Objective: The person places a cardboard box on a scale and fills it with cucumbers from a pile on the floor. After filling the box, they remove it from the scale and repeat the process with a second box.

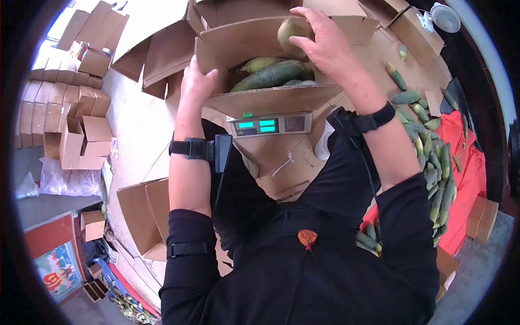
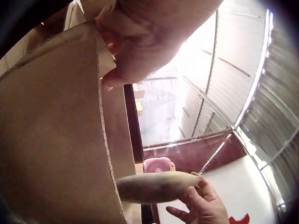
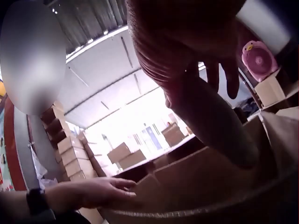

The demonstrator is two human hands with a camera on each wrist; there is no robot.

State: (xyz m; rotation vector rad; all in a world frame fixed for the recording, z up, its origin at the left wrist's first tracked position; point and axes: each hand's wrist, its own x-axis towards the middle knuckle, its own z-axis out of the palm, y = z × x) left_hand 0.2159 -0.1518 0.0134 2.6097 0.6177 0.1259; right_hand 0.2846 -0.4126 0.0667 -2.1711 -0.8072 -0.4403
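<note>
In the head view an open cardboard box stands on a scale with lit green displays. Several long green melon-like vegetables lie inside it. My right hand grips the upper end of another vegetable above the box's far right part; the left wrist view shows this vegetable hanging partly behind the cardboard wall. My left hand is at the box's left edge, its thumb apart from the fingers. In the right wrist view the left hand has its fingers extended.
Many green vegetables lie on the right, partly on red cloth. Stacked cartons stand at the far left, and another open box is by my left forearm. A white fan is at the upper right.
</note>
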